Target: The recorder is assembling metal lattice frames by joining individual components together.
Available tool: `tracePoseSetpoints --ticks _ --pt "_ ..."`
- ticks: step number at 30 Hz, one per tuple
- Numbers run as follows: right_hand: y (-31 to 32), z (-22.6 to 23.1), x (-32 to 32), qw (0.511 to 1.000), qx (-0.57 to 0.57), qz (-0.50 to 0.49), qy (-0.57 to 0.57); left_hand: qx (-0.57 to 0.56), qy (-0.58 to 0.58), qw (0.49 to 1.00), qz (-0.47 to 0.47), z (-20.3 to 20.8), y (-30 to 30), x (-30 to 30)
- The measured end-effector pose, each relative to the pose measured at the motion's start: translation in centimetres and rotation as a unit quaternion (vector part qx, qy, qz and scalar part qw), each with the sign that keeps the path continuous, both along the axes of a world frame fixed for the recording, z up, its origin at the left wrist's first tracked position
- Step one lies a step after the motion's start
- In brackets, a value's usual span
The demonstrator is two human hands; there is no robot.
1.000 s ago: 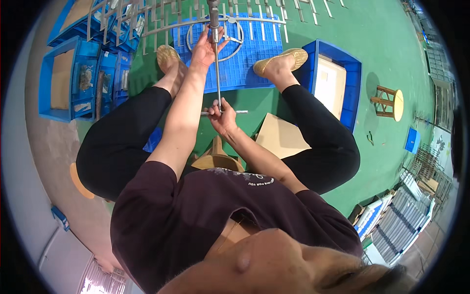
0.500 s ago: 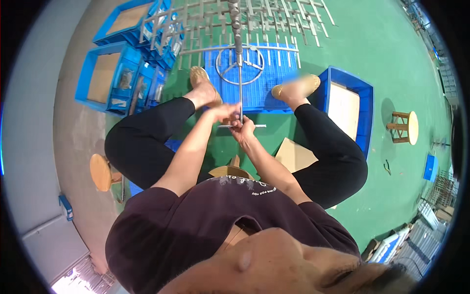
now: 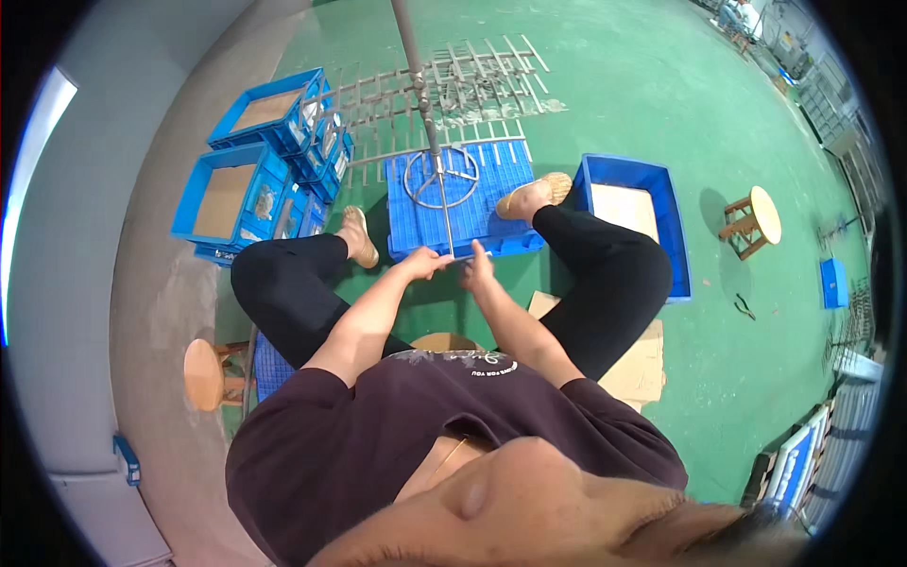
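A tall metal rack stands in front of me, with a grey pole, many flat crossbars and a wire ring around its thin lower rod. At the rod's near end, a thin metal strip lies crosswise between my hands. My left hand is closed at the strip's left end, with the fingertips near the rod. My right hand is closed around the strip's right part, one finger pointing up. Small details between the fingers cannot be made out.
The ring end of the rack is over a ribbed blue crate between my feet. Stacked blue bins stand at left, another blue bin at right. Two wooden stools, pliers and cardboard are around me.
The view has shifted, so the rack and crate appear lower and further left. My hands have drawn apart from their overlap at the rod, with the strip between them.
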State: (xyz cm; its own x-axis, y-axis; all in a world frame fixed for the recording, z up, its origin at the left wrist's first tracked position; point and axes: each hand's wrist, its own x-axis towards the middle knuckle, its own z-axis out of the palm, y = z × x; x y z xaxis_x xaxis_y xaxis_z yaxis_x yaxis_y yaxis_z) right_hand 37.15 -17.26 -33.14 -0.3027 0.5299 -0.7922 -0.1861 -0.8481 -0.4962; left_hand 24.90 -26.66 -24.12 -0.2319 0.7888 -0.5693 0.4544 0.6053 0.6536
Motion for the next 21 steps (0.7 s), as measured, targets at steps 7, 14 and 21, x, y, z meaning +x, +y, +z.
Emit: tracePoseSetpoints --ticks 7,14,21 --pt "-2.1 9.0 -0.9 0.675 0.606 0.258 -0.332 -0.025 0.009 0.999 0.041 -3.3 -0.8 -2.7" --pt "-3.1 7.4 0.4 0.356 0.723 0.419 -0.419 -0.052 0.088 0.994 -0.036 -1.5 0.0 -1.1" --pt "-2.1 8.6 -0.2 0.348 0.706 0.481 -0.386 -0.099 0.093 0.990 -0.042 -0.7 -0.5 -1.4"
